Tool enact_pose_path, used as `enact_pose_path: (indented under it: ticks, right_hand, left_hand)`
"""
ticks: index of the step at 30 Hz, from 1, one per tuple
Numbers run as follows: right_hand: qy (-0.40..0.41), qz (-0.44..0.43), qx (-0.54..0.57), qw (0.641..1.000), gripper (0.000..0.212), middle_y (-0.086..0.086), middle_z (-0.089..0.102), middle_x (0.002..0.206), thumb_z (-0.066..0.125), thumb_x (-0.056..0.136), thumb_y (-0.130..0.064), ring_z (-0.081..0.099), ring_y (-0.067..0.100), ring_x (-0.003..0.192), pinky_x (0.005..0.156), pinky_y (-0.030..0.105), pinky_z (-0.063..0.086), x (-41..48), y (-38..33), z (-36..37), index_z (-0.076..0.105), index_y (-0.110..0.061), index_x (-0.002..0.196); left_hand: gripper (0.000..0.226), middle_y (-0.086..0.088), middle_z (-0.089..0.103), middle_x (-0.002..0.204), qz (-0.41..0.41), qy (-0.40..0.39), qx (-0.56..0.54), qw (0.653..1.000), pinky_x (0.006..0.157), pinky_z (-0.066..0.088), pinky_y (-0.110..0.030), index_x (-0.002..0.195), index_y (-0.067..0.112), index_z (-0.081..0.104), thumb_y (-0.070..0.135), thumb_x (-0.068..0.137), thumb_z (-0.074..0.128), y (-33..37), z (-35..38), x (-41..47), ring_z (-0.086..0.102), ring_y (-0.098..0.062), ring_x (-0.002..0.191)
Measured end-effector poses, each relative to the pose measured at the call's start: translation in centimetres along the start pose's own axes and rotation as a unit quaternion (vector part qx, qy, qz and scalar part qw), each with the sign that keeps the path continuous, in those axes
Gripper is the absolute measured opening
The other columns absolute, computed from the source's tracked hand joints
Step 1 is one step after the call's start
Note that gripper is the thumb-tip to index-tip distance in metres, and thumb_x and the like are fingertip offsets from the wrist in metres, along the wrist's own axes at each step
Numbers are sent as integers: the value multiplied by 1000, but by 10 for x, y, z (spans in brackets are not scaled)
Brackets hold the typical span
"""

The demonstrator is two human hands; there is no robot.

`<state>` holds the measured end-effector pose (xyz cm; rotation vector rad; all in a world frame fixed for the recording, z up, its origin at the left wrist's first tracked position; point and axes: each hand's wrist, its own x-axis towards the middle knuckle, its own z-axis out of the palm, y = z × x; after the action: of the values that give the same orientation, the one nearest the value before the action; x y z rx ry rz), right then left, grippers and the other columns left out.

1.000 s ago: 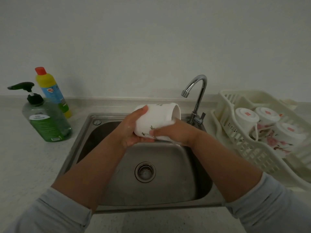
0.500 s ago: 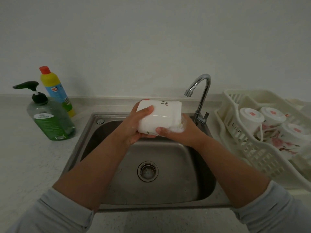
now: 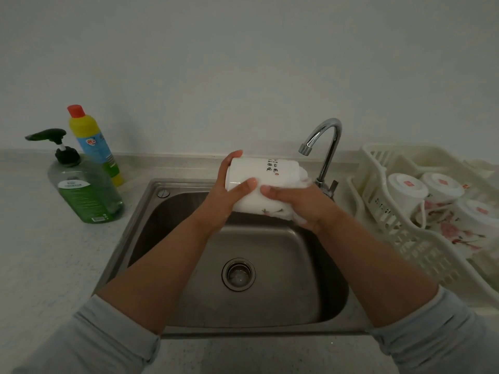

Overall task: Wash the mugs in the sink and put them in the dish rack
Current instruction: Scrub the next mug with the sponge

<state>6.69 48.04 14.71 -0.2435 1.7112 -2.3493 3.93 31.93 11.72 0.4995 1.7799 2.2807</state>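
A white mug [image 3: 266, 179] with black writing and a pink flower print lies on its side above the steel sink [image 3: 186, 209]. My left hand [image 3: 224, 198] grips its base end, thumb across the front. My right hand [image 3: 299, 205] is wrapped around the rim end, with foam on the fingers. The mug's handle is hidden. The cream dish rack [image 3: 383, 201] at the right holds three flowered white mugs [image 3: 405, 194] upside down.
A chrome tap [image 3: 328, 147] stands behind the sink, just right of the mug; no water runs from it. A green pump soap bottle [image 3: 86, 190] and a yellow and blue bottle [image 3: 93, 144] stand on the counter at the left. The drain [image 3: 239, 273] lies below my hands.
The mug has turned in my hands, so the black writing now faces up and the flower print has gone to the lower side. Both hands stay on it above the sink.
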Motion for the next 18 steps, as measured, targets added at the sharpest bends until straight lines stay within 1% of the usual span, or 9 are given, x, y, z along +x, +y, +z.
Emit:
enact_pose_path:
  ticks: [2,4,6,7,10,13,15,17,18]
  right_hand:
    - [19,-35,-58,998,42,7,70,95,73,60,-2,68,24,91,72,40,58,0,-1,-5,62,-11,99]
    - [18,-73,-199,977,52,8,71,102,82,55,-10,67,23,98,82,40,56,-2,-4,-9,63,-10,104]
    - [9,-89,-324,942,60,8,70,105,89,55,-19,67,21,99,87,39,55,-4,-8,-12,62,-8,108]
    - [6,-95,-345,934,58,7,70,104,89,57,-20,67,20,99,87,39,55,-4,-9,-12,63,-8,108]
    - [-6,-72,-352,933,53,4,69,109,84,67,-16,65,15,102,91,38,53,-6,-8,-12,60,-10,113]
    - [-55,27,-340,938,41,3,66,117,74,78,-12,61,14,109,100,36,48,-7,-2,-11,59,-18,116]
    - [-78,79,-235,966,33,-1,70,105,66,79,-3,65,12,101,94,29,50,-9,-2,-10,60,-17,108]
    - [-93,113,-117,982,27,-4,73,84,60,80,5,69,8,81,79,22,55,-10,-3,-9,61,-15,97]
    - [-92,120,-79,985,27,-3,73,79,60,79,9,69,8,76,76,22,56,-10,-3,-9,61,-13,94]
  left_hand:
    - [57,-6,53,131,-118,-21,-9,993,78,57,-44,129,36,40,51,79,60,8,-6,3,60,-26,109]
    - [65,-11,60,125,-244,-77,-49,966,68,58,-46,126,28,52,67,74,49,17,-15,6,61,-32,108]
    - [66,-13,62,118,-302,-89,-106,943,65,58,-46,122,22,58,64,71,54,20,-17,8,61,-35,102]
    - [62,-13,64,113,-313,-72,-127,939,64,58,-46,118,21,59,61,71,56,19,-15,8,63,-34,97]
    - [61,-10,66,107,-299,-12,-147,943,62,57,-41,116,20,59,58,68,59,14,-2,7,65,-28,86]
    - [75,-11,65,117,-228,16,-80,970,60,55,-39,128,21,50,55,64,72,10,1,8,66,-29,92]
    - [66,-9,62,121,-194,22,-31,980,63,56,-44,124,29,49,53,65,68,10,2,6,66,-29,94]
    - [47,-6,62,118,-162,18,-2,987,73,56,-53,113,36,50,49,69,62,8,4,3,66,-27,96]
    - [42,-4,62,116,-146,16,4,989,76,54,-55,110,38,50,47,71,61,7,6,1,65,-26,97]
